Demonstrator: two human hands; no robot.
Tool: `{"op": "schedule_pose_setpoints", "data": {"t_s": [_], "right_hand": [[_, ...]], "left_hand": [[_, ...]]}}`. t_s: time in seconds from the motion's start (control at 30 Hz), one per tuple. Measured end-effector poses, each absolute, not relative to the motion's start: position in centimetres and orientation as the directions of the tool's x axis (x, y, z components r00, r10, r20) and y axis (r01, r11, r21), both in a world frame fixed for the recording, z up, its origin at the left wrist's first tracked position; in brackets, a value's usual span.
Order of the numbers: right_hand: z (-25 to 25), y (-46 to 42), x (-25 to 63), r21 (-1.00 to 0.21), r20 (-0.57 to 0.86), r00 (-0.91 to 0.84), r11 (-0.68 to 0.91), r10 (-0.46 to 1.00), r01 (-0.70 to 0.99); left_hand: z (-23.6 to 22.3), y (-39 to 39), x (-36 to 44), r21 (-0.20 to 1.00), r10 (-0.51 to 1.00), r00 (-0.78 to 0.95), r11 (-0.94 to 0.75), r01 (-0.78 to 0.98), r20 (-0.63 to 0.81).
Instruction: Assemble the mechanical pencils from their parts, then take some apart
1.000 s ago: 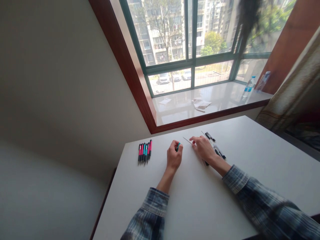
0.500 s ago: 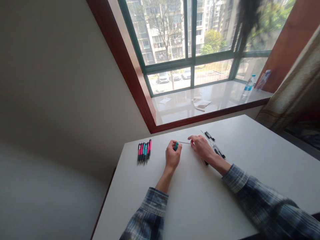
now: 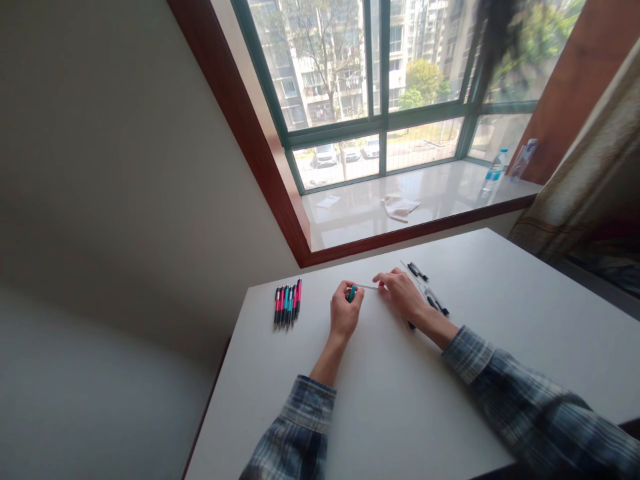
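Observation:
My left hand (image 3: 344, 313) is closed around a teal pen barrel (image 3: 353, 292), which shows between thumb and fingers. A thin pen refill (image 3: 369, 287) bridges the gap between both hands, its left end close to the barrel. The thumb and fingers of my right hand (image 3: 403, 293) pinch the refill's other end. Under and beside the right hand lie black pen parts (image 3: 437, 301) and a dark piece (image 3: 411, 325), partly covered by the wrist. Farther back are black pieces with clips (image 3: 417, 271).
A row of several red and teal pens (image 3: 287, 307) lies at the left of the white table (image 3: 400, 407). Behind the table, a windowsill (image 3: 345, 227) holds a crumpled cloth (image 3: 400, 208), a paper (image 3: 328, 201) and a water bottle (image 3: 495, 171). A curtain (image 3: 575, 160) hangs at right.
The refill has swung from a slant pointing up and away to nearly level, its free end now at the left hand. The teal barrel has tilted in the left fingers.

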State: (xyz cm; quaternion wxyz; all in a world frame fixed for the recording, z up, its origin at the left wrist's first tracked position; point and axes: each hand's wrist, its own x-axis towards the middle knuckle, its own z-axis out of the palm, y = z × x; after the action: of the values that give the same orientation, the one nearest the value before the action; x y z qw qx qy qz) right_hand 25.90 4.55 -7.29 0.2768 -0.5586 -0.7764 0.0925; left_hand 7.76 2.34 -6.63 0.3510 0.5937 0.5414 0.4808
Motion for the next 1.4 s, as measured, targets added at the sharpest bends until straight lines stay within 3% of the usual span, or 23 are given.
{"op": "schedule_pose_setpoints", "data": {"t_s": [0.17,0.37,0.53,0.77,0.97,1.27,1.4], "right_hand": [[-6.7,4.2,25.6,-0.428,0.416,-0.187,0.373,0.890,0.823],[-6.8,3.3,25.3,-0.654,0.478,-0.197,0.496,0.856,0.571],[-6.8,3.0,24.8,-0.680,0.508,-0.247,0.561,0.825,0.472],[-7.8,4.6,27.3,-0.614,0.520,-0.092,0.447,0.849,0.650],[-9.0,5.6,28.0,-0.520,0.455,-0.136,0.387,0.880,0.761],[-9.5,6.2,28.2,-0.500,0.335,-0.143,0.305,0.931,0.810],[-9.2,6.0,28.1,-0.431,0.311,-0.187,0.313,0.932,0.846]], "left_hand": [[-6.5,2.3,7.6,0.948,0.985,-0.017,-0.162,0.272,0.173],[-6.5,2.7,7.4,0.974,0.987,-0.006,-0.155,0.168,0.158],[-6.7,3.2,7.5,0.992,0.993,-0.029,-0.112,0.059,0.114],[-7.1,2.8,7.4,0.997,0.997,-0.011,-0.079,0.024,0.080],[-6.8,2.3,7.5,0.983,0.984,0.149,-0.121,0.141,0.100],[-6.0,1.6,7.7,0.953,0.910,0.407,-0.191,0.236,0.082],[-6.1,1.7,7.8,0.949,0.903,0.423,-0.196,0.247,0.077]]}}
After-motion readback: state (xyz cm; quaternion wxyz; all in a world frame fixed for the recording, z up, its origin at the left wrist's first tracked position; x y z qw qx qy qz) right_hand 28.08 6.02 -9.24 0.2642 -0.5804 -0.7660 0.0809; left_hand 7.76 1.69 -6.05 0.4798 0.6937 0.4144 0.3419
